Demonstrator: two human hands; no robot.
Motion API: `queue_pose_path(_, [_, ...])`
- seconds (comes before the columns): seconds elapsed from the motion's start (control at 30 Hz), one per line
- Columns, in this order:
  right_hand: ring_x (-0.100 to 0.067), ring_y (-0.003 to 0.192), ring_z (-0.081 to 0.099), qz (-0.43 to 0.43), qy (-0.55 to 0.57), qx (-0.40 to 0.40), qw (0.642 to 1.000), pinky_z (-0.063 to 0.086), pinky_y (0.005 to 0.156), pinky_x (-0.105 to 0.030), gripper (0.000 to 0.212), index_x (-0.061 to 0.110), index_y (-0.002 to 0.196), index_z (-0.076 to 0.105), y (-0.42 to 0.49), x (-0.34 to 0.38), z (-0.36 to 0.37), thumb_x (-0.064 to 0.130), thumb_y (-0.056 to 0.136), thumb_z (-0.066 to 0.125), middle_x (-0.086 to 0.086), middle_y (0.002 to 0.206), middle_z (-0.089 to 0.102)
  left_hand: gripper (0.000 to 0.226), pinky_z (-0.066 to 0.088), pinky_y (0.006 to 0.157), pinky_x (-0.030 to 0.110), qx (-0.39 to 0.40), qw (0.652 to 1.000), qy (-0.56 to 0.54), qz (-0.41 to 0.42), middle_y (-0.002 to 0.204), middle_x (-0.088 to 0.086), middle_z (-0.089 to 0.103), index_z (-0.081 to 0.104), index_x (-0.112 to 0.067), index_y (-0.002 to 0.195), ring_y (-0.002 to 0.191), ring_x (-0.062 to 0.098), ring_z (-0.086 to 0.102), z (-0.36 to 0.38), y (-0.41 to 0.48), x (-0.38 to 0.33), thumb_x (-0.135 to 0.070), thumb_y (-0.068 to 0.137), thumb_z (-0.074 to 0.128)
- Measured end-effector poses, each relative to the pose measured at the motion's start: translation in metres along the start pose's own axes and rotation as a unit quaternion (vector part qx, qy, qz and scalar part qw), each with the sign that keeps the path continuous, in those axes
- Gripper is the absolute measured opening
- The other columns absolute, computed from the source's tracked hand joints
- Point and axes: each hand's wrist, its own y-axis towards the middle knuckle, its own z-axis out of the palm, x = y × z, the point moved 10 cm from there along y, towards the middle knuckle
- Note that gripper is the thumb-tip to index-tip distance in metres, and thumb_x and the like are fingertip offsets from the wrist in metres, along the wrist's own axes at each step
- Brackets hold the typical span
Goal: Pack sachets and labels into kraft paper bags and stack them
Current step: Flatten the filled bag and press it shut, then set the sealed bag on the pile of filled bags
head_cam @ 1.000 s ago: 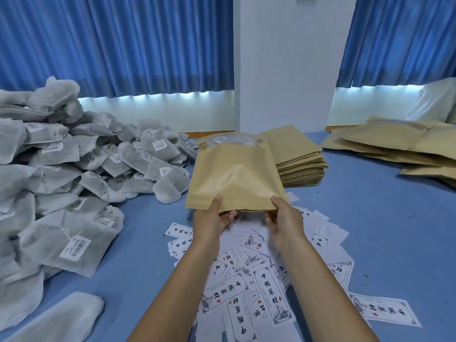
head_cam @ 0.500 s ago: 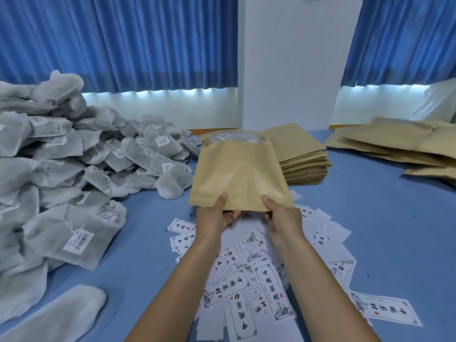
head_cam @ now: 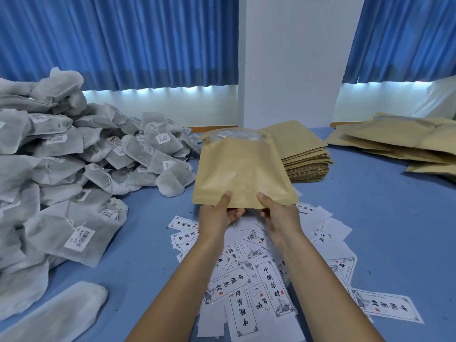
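Observation:
A kraft paper bag (head_cam: 240, 171) is held up above the table, its near edge gripped by both hands. My left hand (head_cam: 218, 214) pinches the near left part with the thumb on top. My right hand (head_cam: 277, 213) pinches the near right part the same way. The bag's far end shows a clear strip and looks bulged. Under my hands lie several scattered white labels (head_cam: 269, 290) with black print. A big heap of grey sachets (head_cam: 81, 166) with small tags fills the left side.
A neat stack of flat kraft bags (head_cam: 303, 154) sits behind the held bag. Several filled kraft bags (head_cam: 399, 141) lie piled at the far right. The blue table (head_cam: 385, 218) runs to a white pillar and blue curtains at the back.
My hands have slid closer together along the bag's near edge. The bag sits a little flatter and the view has shifted slightly.

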Motion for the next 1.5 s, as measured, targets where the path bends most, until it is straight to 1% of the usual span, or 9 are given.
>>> queue_pose_path(0.33, [-0.01,0.049,0.05,-0.004,-0.009,0.041,0.999,0.046,0.05,-0.019,0.018,0.004,0.098,0.064,-0.005,-0.005,0.013,0.002,0.082,0.071,-0.003,0.072,0.064,0.008,0.054,0.052,0.021,0.006,1.0,0.028,-0.005,0.086,0.007,0.07,0.06,-0.017,0.099,0.057,0.019,0.065,0.004,-0.003,0.004,-0.011,0.093,0.059])
queue_pose_path(0.43, [-0.009,0.049,0.056,-0.001,-0.001,0.061,0.998,0.048,0.048,-0.019,0.017,0.004,0.095,0.065,-0.008,-0.007,0.019,0.002,0.08,0.073,-0.001,0.068,0.069,0.005,0.054,0.051,0.022,0.003,0.999,0.044,-0.005,0.072,0.002,0.071,0.06,-0.016,0.096,0.052,0.016,0.063,0.004,-0.002,0.004,-0.012,0.093,0.058])
queue_pose_path(0.57, [-0.011,0.042,0.045,0.006,-0.061,0.052,0.997,0.031,0.041,-0.021,0.012,0.011,0.078,0.064,-0.005,-0.009,0.016,0.006,0.079,0.075,-0.002,0.055,0.056,0.003,0.052,0.046,0.021,0.008,0.996,0.092,-0.009,0.059,-0.001,0.069,0.059,-0.018,0.091,0.049,0.012,0.063,0.005,-0.004,0.01,-0.017,0.094,0.058])
queue_pose_path(0.77, [-0.015,0.052,0.057,-0.002,-0.011,0.088,0.996,0.048,0.049,-0.022,0.011,0.004,0.087,0.065,-0.009,-0.009,0.027,-0.002,0.081,0.071,-0.008,0.072,0.067,0.016,0.052,0.051,0.024,0.002,0.992,0.126,0.0,0.06,0.006,0.068,0.062,-0.014,0.081,0.049,0.014,0.061,0.004,-0.004,0.008,-0.02,0.094,0.057])
queue_pose_path(0.97, [-0.014,0.049,0.049,0.006,-0.031,0.041,0.999,0.04,0.053,-0.026,0.012,0.006,0.079,0.063,-0.003,-0.007,0.013,-0.001,0.078,0.073,-0.006,0.066,0.061,0.011,0.052,0.046,0.019,0.0,0.993,0.102,-0.057,0.071,0.013,0.067,0.062,-0.005,0.092,0.047,0.011,0.063,-0.001,-0.001,0.004,-0.015,0.088,0.066])
queue_pose_path(1.07, [-0.012,0.049,0.047,0.011,0.004,0.029,1.0,0.042,0.058,-0.029,0.015,0.006,0.084,0.062,0.0,-0.006,0.007,-0.001,0.078,0.073,-0.005,0.067,0.06,0.011,0.046,0.041,0.014,0.002,0.994,0.103,-0.048,0.055,0.006,0.063,0.061,-0.004,0.081,0.041,0.007,0.058,-0.01,0.005,-0.009,-0.011,0.088,0.065])
queue_pose_path(1.23, [-0.013,0.052,0.049,0.009,-0.038,0.076,0.996,0.042,0.052,-0.022,0.01,0.002,0.084,0.067,-0.007,-0.01,0.021,0.007,0.079,0.075,-0.005,0.067,0.062,0.009,0.045,0.043,0.015,-0.002,0.987,0.158,-0.031,0.053,0.005,0.064,0.065,-0.002,0.082,0.041,0.008,0.056,-0.007,0.003,-0.002,-0.01,0.087,0.066])
queue_pose_path(1.37, [-0.017,0.058,0.052,0.011,-0.035,0.086,0.996,0.039,0.055,-0.024,0.009,-0.005,0.088,0.067,-0.012,-0.015,0.029,-0.003,0.081,0.07,-0.013,0.08,0.065,0.011,0.044,0.047,0.021,0.01,0.979,0.202,0.003,0.06,0.012,0.067,0.068,-0.001,0.081,0.045,0.014,0.057,0.001,0.0,-0.003,-0.01,0.086,0.064])
queue_pose_path(1.5, [-0.014,0.05,0.049,0.016,-0.043,0.092,0.995,0.039,0.055,-0.024,0.005,0.0,0.08,0.064,-0.011,-0.015,0.028,-0.003,0.081,0.069,-0.01,0.07,0.062,0.014,0.042,0.041,0.019,0.002,0.975,0.222,0.007,0.054,0.011,0.064,0.066,-0.002,0.078,0.041,0.015,0.056,0.0,0.001,-0.003,-0.01,0.088,0.061])
